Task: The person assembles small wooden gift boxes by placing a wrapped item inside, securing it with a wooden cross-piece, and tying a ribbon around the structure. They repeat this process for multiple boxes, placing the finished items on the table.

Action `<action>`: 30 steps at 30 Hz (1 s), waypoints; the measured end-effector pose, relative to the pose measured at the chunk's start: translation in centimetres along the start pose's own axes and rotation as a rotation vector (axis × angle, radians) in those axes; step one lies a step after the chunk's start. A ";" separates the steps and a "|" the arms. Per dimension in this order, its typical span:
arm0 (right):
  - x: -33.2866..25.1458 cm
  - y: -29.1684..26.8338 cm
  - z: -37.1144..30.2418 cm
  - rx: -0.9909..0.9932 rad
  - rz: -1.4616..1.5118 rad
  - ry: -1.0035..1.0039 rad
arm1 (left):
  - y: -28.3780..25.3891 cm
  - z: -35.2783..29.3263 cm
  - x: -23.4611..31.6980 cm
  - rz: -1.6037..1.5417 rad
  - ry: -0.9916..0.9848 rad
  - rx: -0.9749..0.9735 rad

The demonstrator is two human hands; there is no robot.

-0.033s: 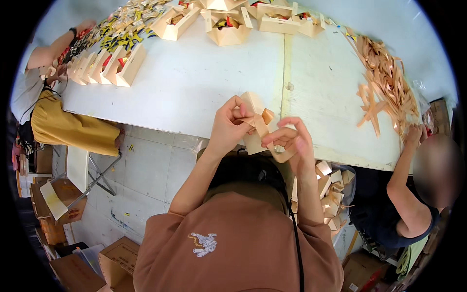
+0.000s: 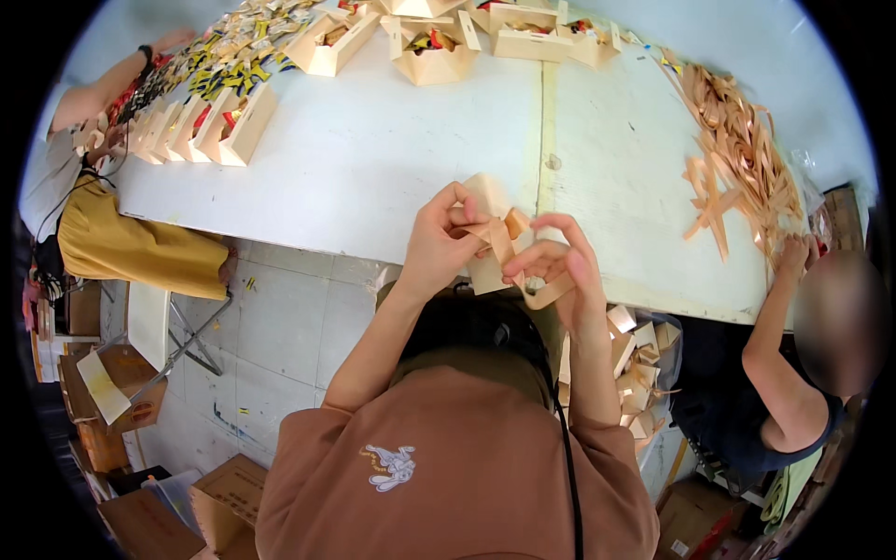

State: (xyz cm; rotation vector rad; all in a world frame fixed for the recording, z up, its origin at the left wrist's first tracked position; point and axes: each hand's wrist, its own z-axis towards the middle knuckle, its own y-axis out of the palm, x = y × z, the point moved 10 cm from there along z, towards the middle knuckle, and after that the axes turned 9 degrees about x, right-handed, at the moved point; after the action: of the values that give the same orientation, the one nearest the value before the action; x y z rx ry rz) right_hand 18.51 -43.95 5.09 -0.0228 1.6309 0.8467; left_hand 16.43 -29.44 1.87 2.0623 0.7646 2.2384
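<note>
The left hand point(image 2: 441, 233) and right hand point(image 2: 567, 271) each have fingers closed on the peach ribbon point(image 2: 501, 243); its loops lie between them, over the pale box point(image 2: 485, 276) at the tabletop's point(image 2: 373, 168) near edge. Filled boxes point(image 2: 434, 65) stand farther off.

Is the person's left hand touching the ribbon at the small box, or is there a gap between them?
Touching. The head view shows it: the thumb and fingers of the left hand pinch the ribbon beside its loop, without visible gap.
</note>
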 end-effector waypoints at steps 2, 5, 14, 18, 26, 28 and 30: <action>0.6 -0.6 1.1 0.035 -0.110 0.076 | 0.8 -0.2 -0.2 0.041 -0.016 -0.031; 1.0 -2.3 2.3 0.165 -0.429 -0.029 | 1.0 0.1 -0.8 0.048 -0.016 -0.111; -3.8 0.1 0.2 0.328 -0.933 -0.582 | 0.5 -0.3 1.8 0.184 0.172 -0.016; -4.8 0.9 -0.9 0.399 -1.054 -0.744 | 0.8 -1.5 3.6 0.351 0.307 0.106; -4.0 2.1 -1.4 0.351 -0.974 -0.839 | 1.0 -0.8 3.2 0.251 0.252 0.043; -4.2 2.4 -1.3 0.313 -1.007 -0.844 | 0.6 -0.2 3.0 0.275 0.225 0.043; -4.1 2.0 -1.2 0.300 -0.999 -0.809 | 0.4 0.2 2.6 0.259 0.169 0.036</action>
State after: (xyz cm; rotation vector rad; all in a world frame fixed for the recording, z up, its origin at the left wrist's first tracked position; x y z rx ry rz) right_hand 17.64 -44.83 9.64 -0.2324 0.7732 -0.1787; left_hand 16.39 -28.91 4.50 2.1184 0.5768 2.5802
